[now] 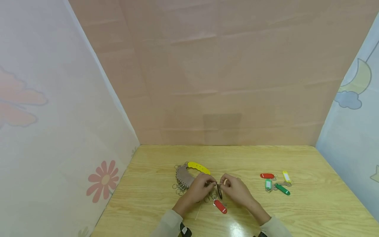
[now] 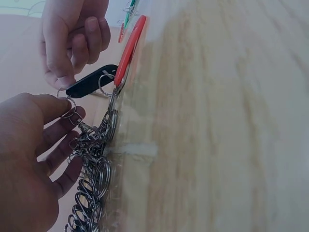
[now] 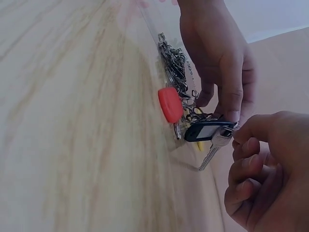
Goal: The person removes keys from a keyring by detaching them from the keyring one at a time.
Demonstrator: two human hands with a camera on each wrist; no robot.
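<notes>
A black key tag [image 1: 219, 191] with a key [image 3: 211, 153] hangs between the two hands. My right hand [image 1: 237, 191] pinches the small ring of that tag between thumb and index finger. With thumb and index finger, my left hand [image 1: 199, 189] pinches a metal ring [image 2: 69, 107] at the edge of a key holder, against the tag's ring. This holder is a grey crescent plate [image 1: 184, 176] with a yellow handle [image 1: 199, 167] and many rings along its curve. Below the hands lies a red key tag [image 1: 220, 206], beside the holder's rings. Whether the two small rings are linked, I cannot tell.
Farther right on the wooden table [image 1: 314, 217] lie a red tag [image 1: 267, 176], a yellow tag [image 1: 286, 176] and two green tags [image 1: 282, 189] with keys. A pinkish-brown sheet [image 1: 225, 72] stands behind, with patterned panels at both sides.
</notes>
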